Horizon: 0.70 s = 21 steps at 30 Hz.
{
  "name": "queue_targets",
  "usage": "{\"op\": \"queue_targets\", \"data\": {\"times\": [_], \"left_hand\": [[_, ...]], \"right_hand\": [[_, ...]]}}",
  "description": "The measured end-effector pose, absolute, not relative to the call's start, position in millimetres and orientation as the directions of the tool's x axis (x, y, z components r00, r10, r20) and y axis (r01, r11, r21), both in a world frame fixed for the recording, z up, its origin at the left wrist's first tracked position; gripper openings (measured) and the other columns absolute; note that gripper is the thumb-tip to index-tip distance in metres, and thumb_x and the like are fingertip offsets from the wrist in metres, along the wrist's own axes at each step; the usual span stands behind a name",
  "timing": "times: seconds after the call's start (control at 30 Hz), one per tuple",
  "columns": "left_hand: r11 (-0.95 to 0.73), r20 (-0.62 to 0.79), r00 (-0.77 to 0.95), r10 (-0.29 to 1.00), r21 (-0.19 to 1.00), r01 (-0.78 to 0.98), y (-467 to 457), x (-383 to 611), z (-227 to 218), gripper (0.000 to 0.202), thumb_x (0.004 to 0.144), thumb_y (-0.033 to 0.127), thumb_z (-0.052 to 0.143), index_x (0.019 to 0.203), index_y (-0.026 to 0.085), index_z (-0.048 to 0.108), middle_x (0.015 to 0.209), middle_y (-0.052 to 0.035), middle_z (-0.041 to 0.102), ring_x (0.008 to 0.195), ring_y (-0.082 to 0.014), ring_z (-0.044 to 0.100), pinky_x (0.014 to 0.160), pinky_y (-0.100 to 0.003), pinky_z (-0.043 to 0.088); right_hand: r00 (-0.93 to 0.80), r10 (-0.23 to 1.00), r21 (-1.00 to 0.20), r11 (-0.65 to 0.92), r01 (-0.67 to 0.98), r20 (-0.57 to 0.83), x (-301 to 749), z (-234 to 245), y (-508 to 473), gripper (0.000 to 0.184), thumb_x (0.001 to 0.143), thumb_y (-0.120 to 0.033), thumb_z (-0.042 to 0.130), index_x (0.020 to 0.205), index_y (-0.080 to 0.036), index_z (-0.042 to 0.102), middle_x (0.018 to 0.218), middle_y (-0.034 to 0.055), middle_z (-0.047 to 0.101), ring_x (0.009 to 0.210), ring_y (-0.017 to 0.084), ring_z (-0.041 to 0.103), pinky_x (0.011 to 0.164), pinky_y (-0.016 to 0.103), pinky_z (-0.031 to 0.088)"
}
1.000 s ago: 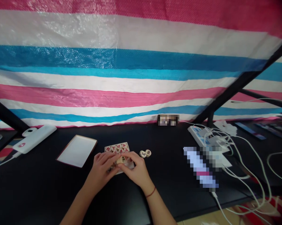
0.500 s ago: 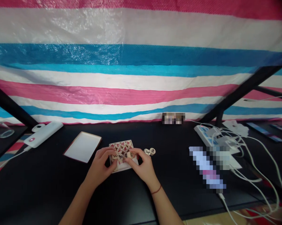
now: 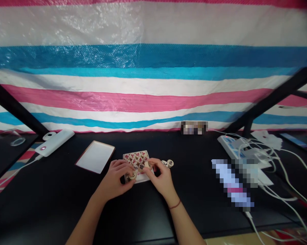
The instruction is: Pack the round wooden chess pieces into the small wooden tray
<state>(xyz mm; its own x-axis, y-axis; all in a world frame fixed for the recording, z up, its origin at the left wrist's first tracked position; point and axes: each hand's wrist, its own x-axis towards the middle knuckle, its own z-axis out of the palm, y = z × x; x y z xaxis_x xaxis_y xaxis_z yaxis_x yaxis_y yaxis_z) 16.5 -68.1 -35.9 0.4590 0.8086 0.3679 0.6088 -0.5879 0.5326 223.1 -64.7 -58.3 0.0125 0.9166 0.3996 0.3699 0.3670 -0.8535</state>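
We count one left hand (image 3: 114, 178) and one right hand (image 3: 162, 178), two hands in all, plus one wristband (image 3: 175, 205). We see one box (image 3: 143, 177); its far row holds four game pieces (image 3: 132, 156); the others, partly covered, we cannot total. One bench (image 3: 135, 217) carries two loose pieces (image 3: 170, 163), one lid (image 3: 95, 157) and one power strip (image 3: 226, 144).

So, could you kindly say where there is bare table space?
Bare tabletop lies between the two loose pieces and the pixelated device, and on the near side of the shallow tray, left of the left forearm. Crowded: around the power strip, and the box between left hand and right hand.
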Motion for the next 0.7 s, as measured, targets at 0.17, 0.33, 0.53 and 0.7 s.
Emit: {"op": "queue_targets", "data": {"times": [0.17,0.33,0.53,0.7], "left_hand": [[-0.621,0.329,0.527,0.783,0.448,0.643,-71,27,-39,0.008,0.081,0.027,0.066,0.090,0.026,0.066,0.098,-0.0016,0.073,0.102,-0.0241,0.059,0.095,-0.044,0.038],[-0.664,0.337,0.572,0.748,0.382,0.642,-71,30,-46,0.032,0.080,0.032,0.070,0.112,0.032,0.065,0.106,-0.0022,0.071,0.107,-0.0253,0.056,0.095,-0.043,0.037],[-0.642,0.379,0.521,0.764,0.370,0.672,-69,30,-54,0.030,0.080,0.038,0.072,0.108,0.029,0.067,0.106,-0.0032,0.071,0.106,-0.0255,0.056,0.094,-0.042,0.037],[-0.619,0.366,0.503,0.783,0.377,0.689,-69,32,-54,0.026,0.081,0.035,0.070,0.106,0.028,0.066,0.105,-0.0027,0.070,0.104,-0.0253,0.056,0.092,-0.042,0.037]], "right_hand": [[0.008,0.912,-0.852,0.380,0.361,0.411,222,-55,-65,0.021,0.080,-0.033,0.066,0.097,-0.020,0.063,0.069,-0.0016,0.060,0.060,0.013,0.052,0.058,0.026,0.045],[0.007,0.912,-0.856,0.383,0.347,0.411,222,-53,-65,0.019,0.080,-0.032,0.065,0.096,-0.020,0.063,0.066,-0.0026,0.059,0.058,0.013,0.053,0.057,0.025,0.046],[0.002,0.907,-0.851,0.395,0.347,0.421,223,-52,-65,0.020,0.080,-0.032,0.065,0.096,-0.020,0.063,0.065,-0.0027,0.059,0.056,0.013,0.052,0.056,0.025,0.046],[0.008,0.909,-0.860,0.391,0.329,0.416,222,-51,-66,0.020,0.080,-0.031,0.066,0.096,-0.020,0.063,0.064,-0.0031,0.058,0.056,0.013,0.053,0.056,0.025,0.046]]}}
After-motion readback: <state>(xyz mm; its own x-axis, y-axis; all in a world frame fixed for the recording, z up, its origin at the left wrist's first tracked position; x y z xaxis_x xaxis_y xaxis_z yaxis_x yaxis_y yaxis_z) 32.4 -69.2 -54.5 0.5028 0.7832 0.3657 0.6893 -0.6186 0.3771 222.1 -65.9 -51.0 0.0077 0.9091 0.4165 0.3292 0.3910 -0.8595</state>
